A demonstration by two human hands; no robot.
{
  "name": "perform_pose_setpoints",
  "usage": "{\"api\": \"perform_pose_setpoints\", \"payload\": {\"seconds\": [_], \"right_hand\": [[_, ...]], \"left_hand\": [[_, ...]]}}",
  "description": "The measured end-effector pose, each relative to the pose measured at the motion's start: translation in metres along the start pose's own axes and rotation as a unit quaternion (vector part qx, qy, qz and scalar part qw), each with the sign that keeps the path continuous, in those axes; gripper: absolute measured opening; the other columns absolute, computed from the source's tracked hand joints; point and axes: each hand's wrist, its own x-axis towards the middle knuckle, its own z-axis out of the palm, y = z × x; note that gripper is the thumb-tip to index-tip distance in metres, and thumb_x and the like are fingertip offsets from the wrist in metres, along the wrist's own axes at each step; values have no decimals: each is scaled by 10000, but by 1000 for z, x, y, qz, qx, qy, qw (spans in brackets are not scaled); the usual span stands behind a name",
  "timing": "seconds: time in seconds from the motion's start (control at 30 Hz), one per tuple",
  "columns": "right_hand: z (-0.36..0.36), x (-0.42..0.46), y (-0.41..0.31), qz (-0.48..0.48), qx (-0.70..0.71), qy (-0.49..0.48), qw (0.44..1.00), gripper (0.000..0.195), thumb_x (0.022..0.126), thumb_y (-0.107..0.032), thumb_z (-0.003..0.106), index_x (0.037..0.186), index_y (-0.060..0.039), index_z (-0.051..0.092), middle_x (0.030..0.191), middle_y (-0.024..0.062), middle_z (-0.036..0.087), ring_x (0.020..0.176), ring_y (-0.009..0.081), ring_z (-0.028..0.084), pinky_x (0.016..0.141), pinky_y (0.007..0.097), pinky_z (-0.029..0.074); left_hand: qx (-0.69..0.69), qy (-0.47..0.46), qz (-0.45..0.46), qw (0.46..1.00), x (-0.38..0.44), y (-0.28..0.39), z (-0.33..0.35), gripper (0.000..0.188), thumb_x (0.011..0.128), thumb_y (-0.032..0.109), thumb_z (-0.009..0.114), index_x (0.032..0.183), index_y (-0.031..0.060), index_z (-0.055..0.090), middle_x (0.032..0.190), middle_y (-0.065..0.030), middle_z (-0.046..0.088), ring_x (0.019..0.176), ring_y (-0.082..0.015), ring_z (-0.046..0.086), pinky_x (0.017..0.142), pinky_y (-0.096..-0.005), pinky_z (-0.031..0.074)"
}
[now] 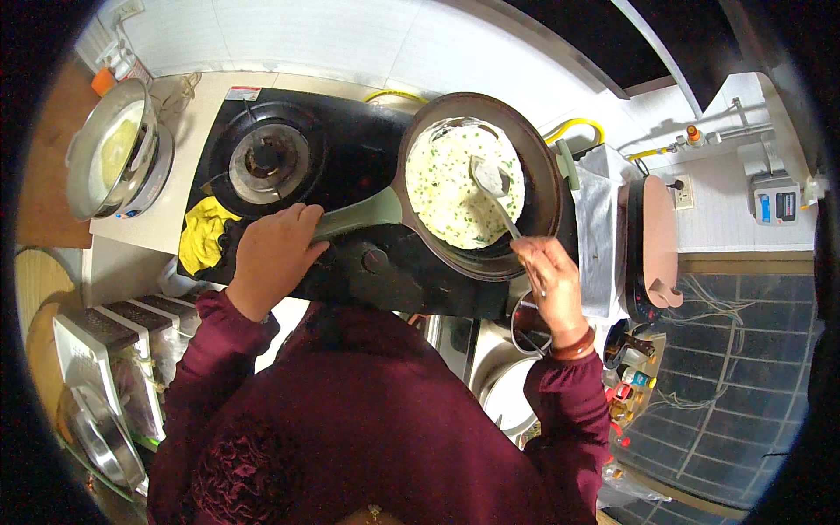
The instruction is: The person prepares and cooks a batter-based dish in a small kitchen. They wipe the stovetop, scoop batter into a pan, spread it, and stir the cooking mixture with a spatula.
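My left hand [279, 252] grips the green handle [361, 215] of a dark frying pan [543, 190] on the black gas stove [367, 144]. Pale batter flecked with chopped green bits [440, 177] covers much of the pan's bottom. In my right hand [551, 279] is the shaft of a metal spoon or ladle [491, 177]. Its broad head rests on the batter, right of the middle, partly coated with it. The burner beneath the pan is hidden.
Left of the pan lies a bare burner [268, 157], with a yellow cloth [205, 233] at the stove's corner. A steel bowl [80, 154] stands on a scale [157, 174] at far left. A pink electric griddle [656, 243] stands upright at right. Bottles [633, 377] line the lower right.
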Motion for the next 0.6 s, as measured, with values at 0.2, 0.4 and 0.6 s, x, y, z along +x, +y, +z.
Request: {"api": "perform_pose_setpoints", "payload": {"seconds": [0.2,0.4,0.6], "right_hand": [[-19,-42,-42,-49,-40,-62,996,288,751,-14,663,1029,-83,692,928,66,635,773,214,656,624,318,541],[-44,-37,-72,-26,46,-60,997,264,740,-24,710,1000,-71,700,950,71,659,802,224,658,671,322,551],[-47,-12,-53,46,84,63,993,156,834,50,642,969,-14,685,933,108,671,829,236,643,742,314,520]], "left_hand": [[-3,-13,-16,1000,-3,0,1,402,793,237,709,1127,76,553,949,-109,614,852,-327,620,699,-429,489],[26,2,-7,1000,-3,3,0,344,783,220,714,1054,83,552,894,-80,605,831,-286,630,681,-394,491],[20,12,0,1000,-4,2,0,348,786,223,714,1057,82,548,896,-88,604,826,-295,627,675,-404,487]]}}
